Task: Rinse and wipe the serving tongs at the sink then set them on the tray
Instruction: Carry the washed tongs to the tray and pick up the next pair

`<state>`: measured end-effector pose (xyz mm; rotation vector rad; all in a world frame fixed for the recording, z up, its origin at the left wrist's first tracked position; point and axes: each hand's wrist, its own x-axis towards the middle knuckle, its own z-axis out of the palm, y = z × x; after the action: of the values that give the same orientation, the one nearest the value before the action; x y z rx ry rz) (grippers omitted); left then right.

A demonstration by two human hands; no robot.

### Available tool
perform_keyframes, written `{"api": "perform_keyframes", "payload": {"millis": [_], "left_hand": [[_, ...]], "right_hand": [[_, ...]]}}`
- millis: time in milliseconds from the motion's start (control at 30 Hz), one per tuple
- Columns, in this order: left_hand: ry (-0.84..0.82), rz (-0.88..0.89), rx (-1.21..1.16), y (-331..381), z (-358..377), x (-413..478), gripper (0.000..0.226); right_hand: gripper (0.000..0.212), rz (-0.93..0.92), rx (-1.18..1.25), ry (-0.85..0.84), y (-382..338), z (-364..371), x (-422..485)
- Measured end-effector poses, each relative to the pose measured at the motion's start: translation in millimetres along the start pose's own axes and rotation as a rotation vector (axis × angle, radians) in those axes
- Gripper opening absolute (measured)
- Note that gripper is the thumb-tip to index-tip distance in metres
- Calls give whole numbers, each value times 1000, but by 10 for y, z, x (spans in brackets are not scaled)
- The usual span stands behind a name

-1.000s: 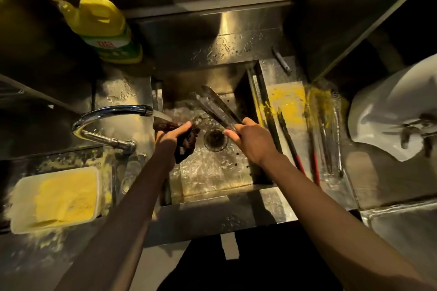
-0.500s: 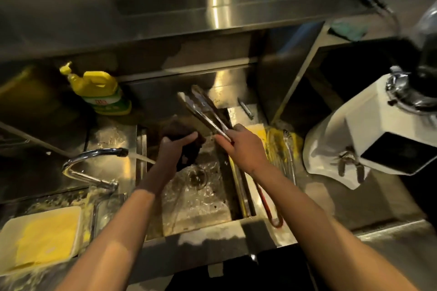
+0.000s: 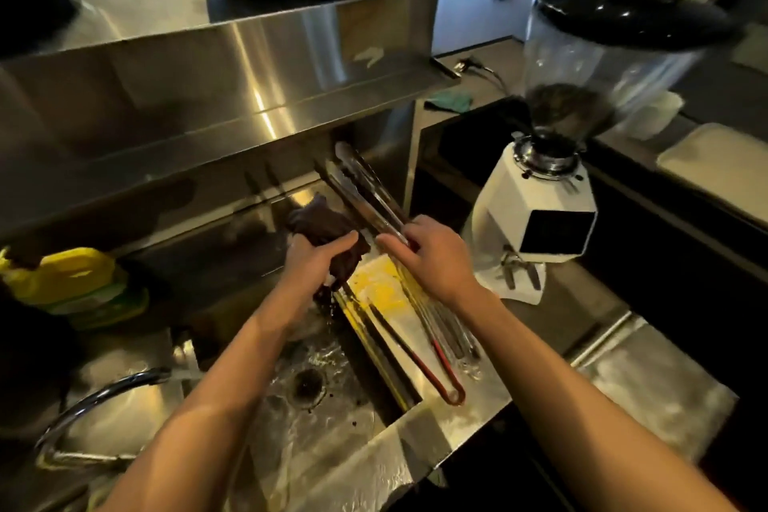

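My right hand [image 3: 432,258] grips a pair of steel serving tongs [image 3: 365,195] by the handle end, their tips pointing up and away toward the back wall. My left hand [image 3: 316,262] holds a dark brown wet cloth [image 3: 328,229] just left of the tongs, above the sink's right rim. Water drips from the cloth. Below both hands lies the steel tray [image 3: 478,407] right of the sink [image 3: 316,420]; it is smeared with yellow residue and carries red-handled tongs [image 3: 419,362] and other utensils.
The faucet [image 3: 95,399] arches at lower left, with a yellow detergent bottle [image 3: 79,283] behind it. A white coffee grinder [image 3: 544,212] with a bean hopper stands right of the tray. A steel shelf runs above the sink. A green cloth [image 3: 451,100] lies on the counter behind.
The view has tilted up and to the right. Both hands have lifted the tongs and cloth out of the sink basin and shifted right, over the tray's far end.
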<state>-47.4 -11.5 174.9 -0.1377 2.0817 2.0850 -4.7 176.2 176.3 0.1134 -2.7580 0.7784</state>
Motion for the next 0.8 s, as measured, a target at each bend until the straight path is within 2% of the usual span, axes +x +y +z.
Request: {"api": "perform_keyframes", "payload": {"millis": [133,367,567,800], "left_hand": [[-182,66,9,184,418,-83,21],[-393,137,41,418,1395,-200,9],[-604,138,73,513,2390,-441,11],[-803,127,126,516,3720,-877,17]], "right_hand": [[47,129,-26,124,131,-426,-247],[54,290,-69,369,619,-1165,-783],[49,476,-77,512,1082,-1824,-1352],[56,646,-67,636,1825,-2566,-2012]]}}
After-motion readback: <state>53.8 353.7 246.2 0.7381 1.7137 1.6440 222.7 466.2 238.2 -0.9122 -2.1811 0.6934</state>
